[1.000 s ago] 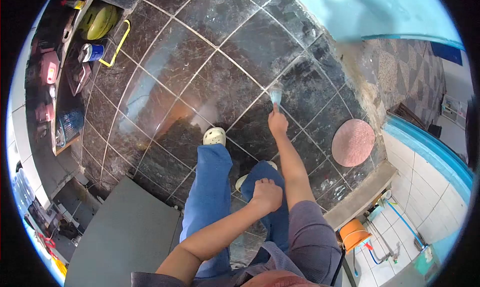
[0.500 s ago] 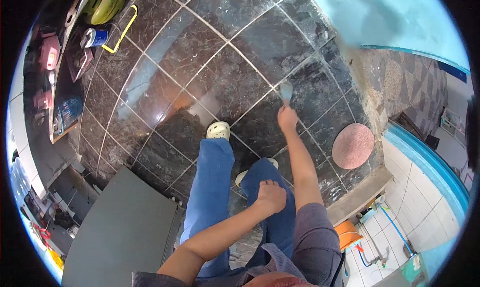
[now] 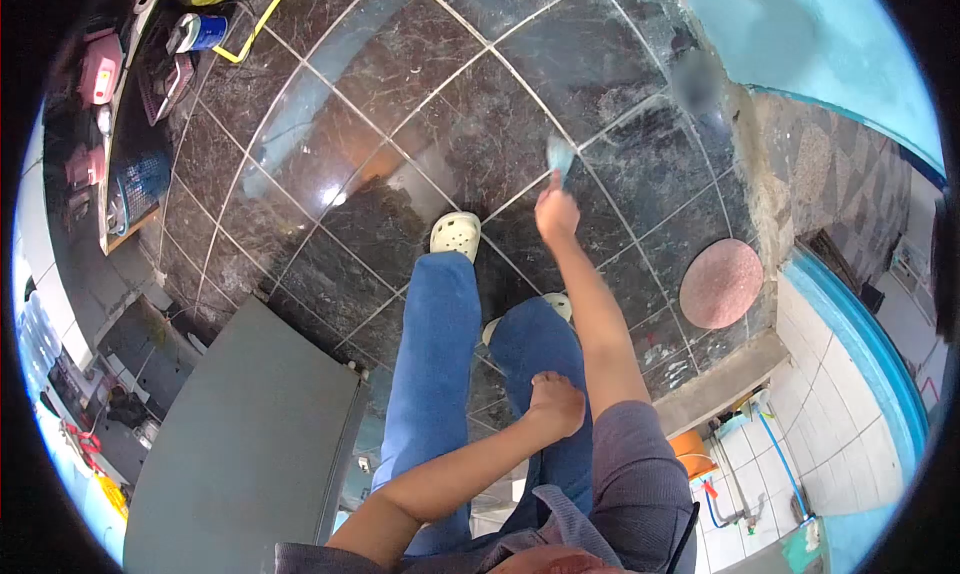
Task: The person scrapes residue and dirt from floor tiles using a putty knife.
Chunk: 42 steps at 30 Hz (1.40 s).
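My right hand (image 3: pixel 557 214) is wrapped round the handle of what looks like a scraper (image 3: pixel 560 155). Its pale, flared blade points away from me over the dark tiled floor (image 3: pixel 520 104), close to a grout crossing. The blade is slightly blurred, and the handle is mostly covered by my fingers. My left hand (image 3: pixel 557 402) rests on my bent right knee in blue trousers (image 3: pixel 537 349), its fingers curled in and nothing visible in them.
A round pink mat (image 3: pixel 721 284) lies on the floor at right, near a raised sill. A grey panel (image 3: pixel 250 414) stands at lower left. Shelves with a blue basket (image 3: pixel 142 189) line the left side. A yellow frame (image 3: pixel 262 24) lies at upper left. Pale smears mark the tiles.
My right hand and the scraper have moved slightly left and nearer the left shoe. The camera view has shifted a little. My left hand stays on the knee.
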Each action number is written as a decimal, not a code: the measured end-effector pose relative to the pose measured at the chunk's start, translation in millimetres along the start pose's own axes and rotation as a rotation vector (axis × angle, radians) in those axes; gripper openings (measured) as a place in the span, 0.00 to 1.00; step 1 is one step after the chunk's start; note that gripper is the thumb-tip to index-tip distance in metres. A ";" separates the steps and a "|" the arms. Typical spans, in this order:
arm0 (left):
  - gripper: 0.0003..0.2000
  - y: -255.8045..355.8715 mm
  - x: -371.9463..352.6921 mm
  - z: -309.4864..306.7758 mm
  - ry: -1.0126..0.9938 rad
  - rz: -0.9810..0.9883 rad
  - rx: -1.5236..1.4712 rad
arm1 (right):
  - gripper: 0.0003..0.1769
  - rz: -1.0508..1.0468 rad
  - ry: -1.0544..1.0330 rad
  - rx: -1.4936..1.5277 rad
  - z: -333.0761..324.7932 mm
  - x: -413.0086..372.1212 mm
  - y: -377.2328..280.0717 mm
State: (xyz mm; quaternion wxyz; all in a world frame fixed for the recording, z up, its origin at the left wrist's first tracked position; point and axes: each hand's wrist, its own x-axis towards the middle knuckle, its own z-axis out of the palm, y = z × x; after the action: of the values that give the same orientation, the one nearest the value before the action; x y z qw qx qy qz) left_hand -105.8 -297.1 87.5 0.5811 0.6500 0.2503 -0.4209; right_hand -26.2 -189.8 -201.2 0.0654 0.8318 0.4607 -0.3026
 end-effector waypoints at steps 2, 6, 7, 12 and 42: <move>0.17 -0.5 -3.3 -7.0 -0.023 0.000 0.030 | 0.30 -0.059 -0.147 -0.079 16.8 -30.3 4.9; 0.17 2.4 -6.1 -10.4 -0.036 0.016 0.027 | 0.29 -0.137 -0.157 -0.076 10.1 -23.8 -1.1; 0.17 4.8 -4.6 -4.6 -0.045 0.016 0.016 | 0.29 -0.160 -0.076 -0.070 4.7 -6.0 -7.9; 0.17 4.4 -10.5 -5.1 -0.018 0.023 -0.036 | 0.29 -0.059 -0.090 -0.012 -17.6 19.8 -39.0; 0.13 -85.4 -20.4 45.8 1.035 -0.204 -0.533 | 0.34 -0.194 -0.433 -0.339 76.9 -176.1 114.4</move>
State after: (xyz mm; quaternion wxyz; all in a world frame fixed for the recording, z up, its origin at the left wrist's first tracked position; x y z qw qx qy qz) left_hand -197.7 -321.0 59.5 0.4833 0.5749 0.6598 -0.0253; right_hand -37.2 -412.5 -183.6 0.2711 0.6772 0.5574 -0.3965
